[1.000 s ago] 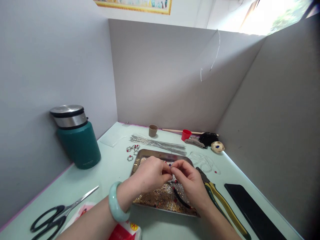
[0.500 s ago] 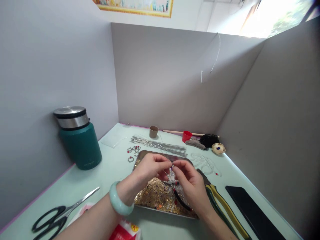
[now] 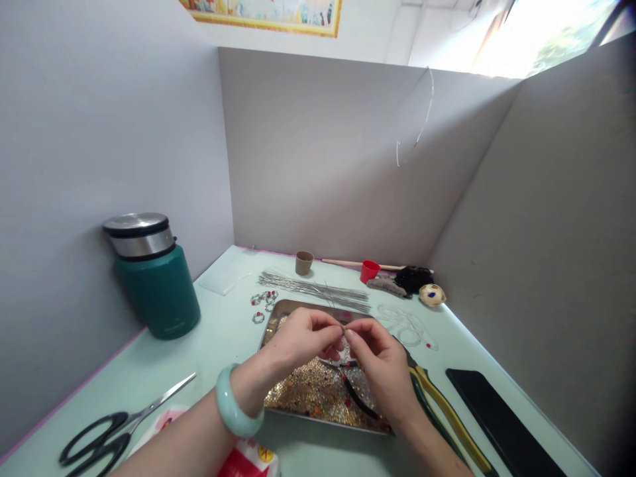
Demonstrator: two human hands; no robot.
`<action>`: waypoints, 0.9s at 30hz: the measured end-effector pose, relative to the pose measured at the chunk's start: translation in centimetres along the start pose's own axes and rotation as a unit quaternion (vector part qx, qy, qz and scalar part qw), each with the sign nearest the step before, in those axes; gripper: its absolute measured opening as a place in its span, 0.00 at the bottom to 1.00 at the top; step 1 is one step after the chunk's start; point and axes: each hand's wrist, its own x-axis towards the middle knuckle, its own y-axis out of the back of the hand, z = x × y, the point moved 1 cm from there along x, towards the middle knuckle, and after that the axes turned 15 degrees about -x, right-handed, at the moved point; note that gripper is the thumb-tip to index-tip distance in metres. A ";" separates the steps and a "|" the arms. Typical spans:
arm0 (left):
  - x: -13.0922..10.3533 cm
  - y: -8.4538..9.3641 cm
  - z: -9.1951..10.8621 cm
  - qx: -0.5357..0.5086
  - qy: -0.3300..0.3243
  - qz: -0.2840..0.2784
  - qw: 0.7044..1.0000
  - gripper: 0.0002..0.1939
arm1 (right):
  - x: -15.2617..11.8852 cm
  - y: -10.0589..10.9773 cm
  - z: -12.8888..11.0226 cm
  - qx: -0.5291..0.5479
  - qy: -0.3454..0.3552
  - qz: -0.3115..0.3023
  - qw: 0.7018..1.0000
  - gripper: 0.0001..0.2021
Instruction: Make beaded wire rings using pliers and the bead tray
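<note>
My left hand (image 3: 309, 334) and my right hand (image 3: 381, 358) meet above a metal tray (image 3: 293, 306), fingertips pinched together. Between them is a tiny beaded wire (image 3: 342, 333), mostly hidden by the fingers. A pale green bangle (image 3: 232, 404) circles my left wrist. Gold and silvery beads (image 3: 313, 391) cover the tray's bottom, with some red and dark ones among them. Small pliers with black grips (image 3: 358, 399) lie on the beads, partly under my right hand. Beyond the tray lies a bundle of thin metal wires (image 3: 313, 290); several beaded rings (image 3: 263, 299) sit left of it.
Scissors (image 3: 122, 430) and a green flask (image 3: 156, 285) stand to the left. Large pliers (image 3: 442, 414) and a black slab (image 3: 497, 417) lie right. Behind are a brown cup (image 3: 304, 263), red cup (image 3: 369, 271) and clear cord (image 3: 405, 324). A red-white packet (image 3: 248, 457) is in front.
Both hands keep pinching at nearly the same spot, with the fingertips drawn slightly closer together. The whole view has shifted slightly.
</note>
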 end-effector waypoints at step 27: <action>-0.3 -0.2 0.8 0.010 0.000 0.049 0.999 0.07 | 0.3 -0.2 0.1 0.133 -0.108 -0.126 0.977 0.11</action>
